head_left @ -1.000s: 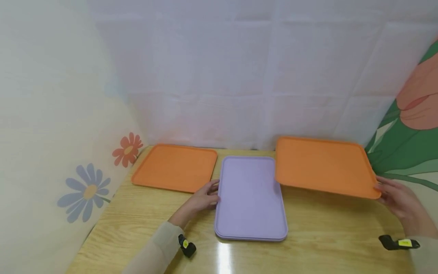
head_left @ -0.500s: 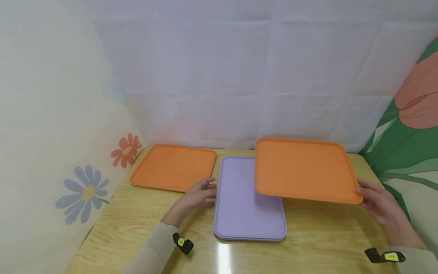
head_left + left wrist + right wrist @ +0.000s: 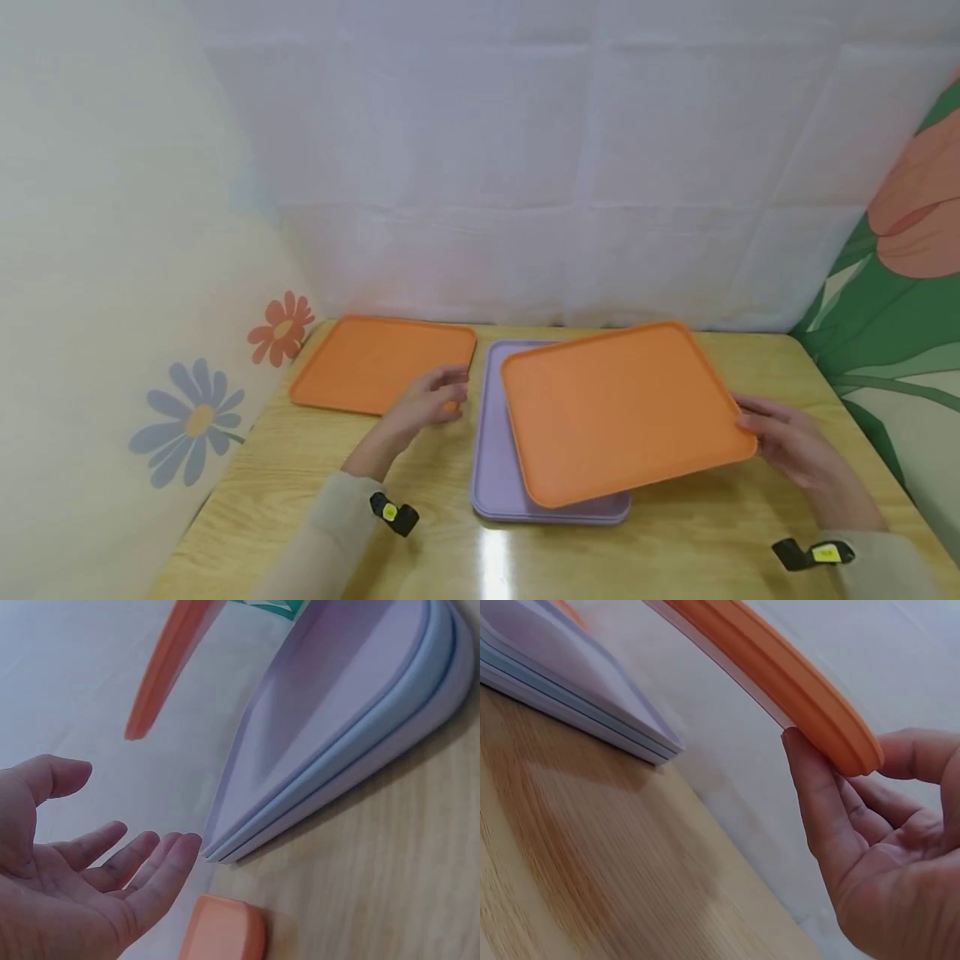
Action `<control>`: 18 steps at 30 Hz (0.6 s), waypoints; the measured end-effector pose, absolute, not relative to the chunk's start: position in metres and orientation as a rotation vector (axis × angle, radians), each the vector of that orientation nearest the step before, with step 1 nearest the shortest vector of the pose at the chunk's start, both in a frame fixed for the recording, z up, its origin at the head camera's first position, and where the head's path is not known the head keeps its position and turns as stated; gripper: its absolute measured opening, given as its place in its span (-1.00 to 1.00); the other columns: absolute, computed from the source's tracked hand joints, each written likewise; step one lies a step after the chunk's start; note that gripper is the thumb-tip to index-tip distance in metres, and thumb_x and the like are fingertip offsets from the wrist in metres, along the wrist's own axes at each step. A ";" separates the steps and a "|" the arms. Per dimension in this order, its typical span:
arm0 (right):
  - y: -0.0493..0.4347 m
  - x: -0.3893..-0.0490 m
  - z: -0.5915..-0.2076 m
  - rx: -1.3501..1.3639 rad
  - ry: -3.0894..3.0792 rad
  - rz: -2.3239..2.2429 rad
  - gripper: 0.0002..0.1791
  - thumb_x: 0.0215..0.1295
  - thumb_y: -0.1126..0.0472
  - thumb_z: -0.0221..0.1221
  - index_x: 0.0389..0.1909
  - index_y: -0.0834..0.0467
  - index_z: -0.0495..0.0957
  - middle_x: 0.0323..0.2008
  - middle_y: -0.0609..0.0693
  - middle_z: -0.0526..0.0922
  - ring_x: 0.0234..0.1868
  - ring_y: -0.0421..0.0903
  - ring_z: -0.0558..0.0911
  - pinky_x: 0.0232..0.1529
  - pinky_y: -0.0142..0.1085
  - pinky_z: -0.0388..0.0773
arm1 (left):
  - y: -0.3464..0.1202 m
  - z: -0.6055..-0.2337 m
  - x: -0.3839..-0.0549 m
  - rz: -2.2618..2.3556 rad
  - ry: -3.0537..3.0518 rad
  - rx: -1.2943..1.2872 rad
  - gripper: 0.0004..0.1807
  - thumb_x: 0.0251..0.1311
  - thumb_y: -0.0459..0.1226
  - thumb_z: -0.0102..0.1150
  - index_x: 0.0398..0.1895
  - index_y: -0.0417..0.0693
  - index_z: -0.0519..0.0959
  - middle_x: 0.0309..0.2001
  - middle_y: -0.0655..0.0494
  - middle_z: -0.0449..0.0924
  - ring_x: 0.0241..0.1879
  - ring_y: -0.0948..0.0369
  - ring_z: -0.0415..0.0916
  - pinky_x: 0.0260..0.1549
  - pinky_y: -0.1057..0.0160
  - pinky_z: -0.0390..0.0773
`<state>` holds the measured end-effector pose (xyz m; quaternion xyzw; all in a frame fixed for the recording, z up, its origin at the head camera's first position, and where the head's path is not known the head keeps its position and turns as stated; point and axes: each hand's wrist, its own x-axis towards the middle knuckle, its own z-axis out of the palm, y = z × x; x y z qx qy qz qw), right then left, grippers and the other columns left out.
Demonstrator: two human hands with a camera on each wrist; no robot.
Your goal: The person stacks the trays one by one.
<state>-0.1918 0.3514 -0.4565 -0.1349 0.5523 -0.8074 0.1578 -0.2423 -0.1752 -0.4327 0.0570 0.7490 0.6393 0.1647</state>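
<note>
While my right hand (image 3: 787,446) pinches the flat orange plastic tray (image 3: 622,412) by its edge above the stacked lilac rectangular trays (image 3: 495,450), my left hand (image 3: 423,408) hovers beside them, fingers spread, holding nothing.

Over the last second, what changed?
The right hand carried the orange tray it holds by the edge leftward, now tilted over the purple trays. The left hand lifted off the purple trays' edge, fingers open. The second orange tray and purple trays stayed put.

Orange tray (image 3: 382,362) flat, far-left on wood table (image 3: 697,533); floral cloth (image 3: 900,250) at right.
</note>
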 end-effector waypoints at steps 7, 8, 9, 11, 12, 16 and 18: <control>0.337 -0.202 -0.459 -0.508 1.584 -2.166 -0.42 0.53 0.52 -0.22 0.18 0.00 0.65 0.04 -0.06 0.73 -0.04 -0.15 0.73 -0.11 -0.30 0.71 | -0.174 -0.419 -0.249 1.683 2.125 0.230 -0.41 0.48 -0.22 0.04 0.48 -0.25 0.25 0.43 -0.29 0.27 0.33 -0.18 0.33 0.23 -0.09 0.51; 0.335 -0.203 -0.460 -0.515 1.580 -2.146 -0.42 0.53 0.52 -0.22 0.18 0.00 0.65 0.04 -0.06 0.73 -0.03 -0.15 0.73 -0.10 -0.29 0.71 | -0.173 -0.418 -0.249 1.645 2.111 0.250 -0.41 0.48 -0.21 0.05 0.48 -0.24 0.27 0.43 -0.28 0.28 0.33 -0.17 0.34 0.23 -0.07 0.51; 0.332 -0.204 -0.461 -0.523 1.580 -2.127 -0.42 0.52 0.52 -0.22 0.19 0.00 0.65 0.05 -0.07 0.73 -0.02 -0.15 0.73 -0.09 -0.29 0.71 | -0.173 -0.418 -0.250 1.608 2.099 0.270 -0.41 0.48 -0.20 0.07 0.48 -0.23 0.28 0.43 -0.27 0.29 0.32 -0.16 0.36 0.22 -0.05 0.53; 0.327 -0.205 -0.462 -0.535 1.593 -2.095 -0.42 0.52 0.52 -0.20 0.19 -0.01 0.65 0.06 -0.08 0.73 -0.01 -0.16 0.72 -0.07 -0.28 0.70 | -0.171 -0.418 -0.251 1.533 2.072 0.325 -0.40 0.48 -0.18 0.07 0.48 -0.23 0.28 0.44 -0.27 0.29 0.32 -0.16 0.36 0.20 -0.03 0.55; 0.325 -0.206 -0.462 -0.540 1.603 -2.080 -0.43 0.52 0.52 -0.19 0.19 -0.02 0.65 0.06 -0.09 0.72 -0.01 -0.16 0.72 -0.07 -0.28 0.70 | -0.170 -0.418 -0.251 1.495 2.068 0.351 -0.40 0.47 -0.16 0.08 0.48 -0.22 0.28 0.44 -0.25 0.28 0.32 -0.14 0.38 0.18 -0.01 0.56; 0.317 -0.209 -0.462 -0.533 1.640 -2.042 -0.45 0.51 0.51 -0.15 0.17 -0.03 0.66 0.05 -0.09 0.73 -0.01 -0.16 0.72 -0.07 -0.29 0.70 | -0.165 -0.422 -0.251 1.370 2.075 0.444 -0.38 0.44 -0.15 0.12 0.47 -0.21 0.31 0.43 -0.20 0.34 0.29 -0.07 0.45 0.11 -0.01 0.60; 0.314 -0.211 -0.462 -0.517 1.654 -2.024 -0.46 0.51 0.50 -0.13 0.16 -0.05 0.66 0.04 -0.09 0.73 -0.01 -0.16 0.72 -0.07 -0.29 0.70 | -0.162 -0.424 -0.252 1.327 2.089 0.459 -0.40 0.42 -0.14 0.13 0.45 -0.18 0.35 0.39 -0.14 0.41 0.23 -0.01 0.50 0.09 0.01 0.61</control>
